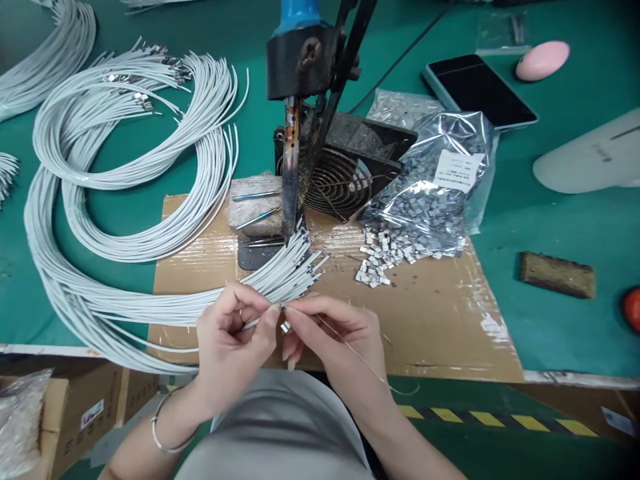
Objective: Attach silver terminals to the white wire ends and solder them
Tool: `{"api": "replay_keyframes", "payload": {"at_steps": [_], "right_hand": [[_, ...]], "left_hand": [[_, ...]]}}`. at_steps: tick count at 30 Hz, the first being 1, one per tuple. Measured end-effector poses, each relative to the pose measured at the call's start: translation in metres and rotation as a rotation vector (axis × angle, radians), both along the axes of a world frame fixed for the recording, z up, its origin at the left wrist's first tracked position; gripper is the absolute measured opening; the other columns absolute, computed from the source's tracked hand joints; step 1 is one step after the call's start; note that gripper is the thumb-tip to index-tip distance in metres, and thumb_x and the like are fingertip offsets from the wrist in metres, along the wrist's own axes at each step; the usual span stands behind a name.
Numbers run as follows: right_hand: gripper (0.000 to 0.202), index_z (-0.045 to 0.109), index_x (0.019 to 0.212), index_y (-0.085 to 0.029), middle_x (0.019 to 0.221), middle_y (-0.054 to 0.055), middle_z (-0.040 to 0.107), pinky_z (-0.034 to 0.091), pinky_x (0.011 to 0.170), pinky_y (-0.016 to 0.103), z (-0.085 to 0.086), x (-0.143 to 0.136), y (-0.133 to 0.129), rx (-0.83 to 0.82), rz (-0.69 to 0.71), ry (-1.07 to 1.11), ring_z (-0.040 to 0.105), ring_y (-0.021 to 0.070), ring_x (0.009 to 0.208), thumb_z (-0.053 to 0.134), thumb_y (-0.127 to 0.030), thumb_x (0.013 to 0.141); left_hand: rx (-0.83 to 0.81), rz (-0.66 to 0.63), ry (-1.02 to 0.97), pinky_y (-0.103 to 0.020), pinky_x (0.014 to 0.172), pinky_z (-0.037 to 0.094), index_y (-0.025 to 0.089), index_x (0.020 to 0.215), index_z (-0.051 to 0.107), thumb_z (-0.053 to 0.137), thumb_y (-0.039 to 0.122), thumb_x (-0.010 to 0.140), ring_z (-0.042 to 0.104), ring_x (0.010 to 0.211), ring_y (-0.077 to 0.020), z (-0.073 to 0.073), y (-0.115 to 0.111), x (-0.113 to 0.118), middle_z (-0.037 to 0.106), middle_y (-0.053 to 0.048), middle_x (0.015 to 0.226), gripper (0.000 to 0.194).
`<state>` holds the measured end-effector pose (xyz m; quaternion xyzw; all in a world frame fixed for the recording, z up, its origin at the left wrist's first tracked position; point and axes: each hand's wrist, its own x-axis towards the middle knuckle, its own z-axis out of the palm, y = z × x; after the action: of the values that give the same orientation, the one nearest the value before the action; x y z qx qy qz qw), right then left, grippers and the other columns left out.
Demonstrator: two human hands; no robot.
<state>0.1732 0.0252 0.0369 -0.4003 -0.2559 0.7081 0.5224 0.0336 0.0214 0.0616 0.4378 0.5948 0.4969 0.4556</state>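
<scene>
My left hand [240,333] is closed in a pinch on the end of a white cable [251,324]. Its fingertips meet those of my right hand [335,330], which is also pinched closed. From the right fingers a thin solder wire [357,357] trails down to the right. Beneath those fingertips shows a small metal connector piece [285,327]; what exactly grips it is hidden. Just beyond both hands lies a bundle of white cables [270,283] with stripped, coloured wire ends. Above that bundle a soldering iron [291,173] points tip down, fixed in a holder.
Coiled white cables [100,173] fill the left side. A black fan [345,177] stands behind the iron. Loose metal pieces [380,257] spill by a plastic bag [435,180] on the cardboard [425,327]. Farther right are a phone [480,90] and a brown block [557,274].
</scene>
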Motion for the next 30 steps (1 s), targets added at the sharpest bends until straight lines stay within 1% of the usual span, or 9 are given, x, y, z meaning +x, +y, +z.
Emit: {"api": "replay_keyframes", "payload": {"at_steps": [4,8,10,15,18,21,24,26,30], "right_hand": [[0.009,0.089,0.089,-0.024,0.069,0.002,0.076,0.062,0.045,0.018,-0.003,-0.002,-0.004,0.063,-0.044,-0.095,0.068,0.0112,0.047,0.085,-0.032,0.093],[0.007,0.09,0.094,-0.026,0.067,0.001,0.074,0.062,0.045,0.019,-0.002,0.001,-0.004,0.051,-0.03,-0.069,0.069,0.0116,0.048,0.086,-0.031,0.092],[0.006,0.091,0.094,-0.026,0.069,0.001,0.075,0.062,0.045,0.019,0.0,0.002,-0.003,0.048,-0.02,-0.055,0.069,0.0116,0.049,0.086,-0.03,0.092],[0.01,0.091,0.096,-0.026,0.072,0.003,0.076,0.061,0.044,0.018,0.002,0.004,-0.002,0.073,-0.009,-0.111,0.067,0.0106,0.048,0.084,-0.034,0.094],[0.01,0.091,0.091,-0.026,0.07,0.002,0.075,0.061,0.043,0.018,0.001,0.0,-0.004,0.071,-0.028,-0.11,0.067,0.011,0.048,0.084,-0.033,0.093],[0.012,0.09,0.089,-0.025,0.07,0.002,0.075,0.06,0.042,0.019,-0.003,-0.005,-0.009,0.073,-0.084,-0.139,0.068,0.0122,0.048,0.083,-0.033,0.094],[0.011,0.09,0.096,-0.027,0.073,0.002,0.077,0.059,0.044,0.02,-0.004,-0.004,-0.012,0.204,-0.12,-0.255,0.068,0.0124,0.049,0.08,-0.026,0.096],[0.019,0.091,0.101,-0.029,0.074,0.003,0.078,0.059,0.047,0.02,-0.002,0.0,-0.01,0.306,-0.107,-0.371,0.068,0.0122,0.052,0.077,-0.018,0.097],[0.026,0.091,0.104,-0.031,0.075,0.002,0.079,0.059,0.05,0.022,0.004,0.008,-0.006,0.358,-0.089,-0.479,0.071,0.0137,0.056,0.075,-0.012,0.096]], "left_hand": [[-0.151,0.024,-0.041,-0.017,0.045,0.046,0.021,0.077,0.066,0.086,0.031,0.09,0.057,0.046,-0.009,0.013,0.002,0.005,0.066,0.004,0.06,0.026],[-0.201,0.023,-0.035,-0.018,0.048,0.048,0.02,0.077,0.065,0.09,0.035,0.086,0.06,0.05,-0.0104,0.017,0.005,0.006,0.067,0.003,0.059,0.03],[-0.214,0.016,-0.058,-0.019,0.048,0.049,0.021,0.077,0.064,0.089,0.035,0.088,0.061,0.048,-0.0105,0.017,0.004,0.007,0.067,0.004,0.058,0.031],[-0.203,0.013,-0.076,-0.02,0.048,0.051,0.022,0.079,0.062,0.086,0.033,0.091,0.064,0.048,-0.0117,0.016,0.0,0.011,0.068,0.004,0.059,0.029],[-0.205,0.025,-0.075,-0.019,0.047,0.049,0.022,0.081,0.062,0.084,0.034,0.094,0.062,0.047,-0.0105,0.015,-0.003,0.014,0.068,0.005,0.06,0.028],[-0.188,0.033,-0.088,-0.018,0.044,0.045,0.021,0.084,0.064,0.082,0.039,0.096,0.058,0.045,-0.009,0.009,-0.004,0.011,0.066,0.005,0.061,0.028],[-0.131,-0.003,-0.098,-0.017,0.044,0.043,0.02,0.085,0.067,0.081,0.044,0.097,0.055,0.047,-0.0087,0.002,-0.003,0.004,0.066,0.003,0.065,0.03],[-0.123,-0.038,-0.111,-0.016,0.044,0.042,0.019,0.084,0.068,0.081,0.042,0.097,0.052,0.048,-0.0077,-0.002,-0.002,-0.002,0.065,0.003,0.065,0.029],[-0.174,-0.07,-0.153,-0.015,0.047,0.041,0.018,0.081,0.069,0.081,0.036,0.096,0.047,0.048,-0.007,-0.002,0.002,-0.007,0.061,0.004,0.061,0.026]]}}
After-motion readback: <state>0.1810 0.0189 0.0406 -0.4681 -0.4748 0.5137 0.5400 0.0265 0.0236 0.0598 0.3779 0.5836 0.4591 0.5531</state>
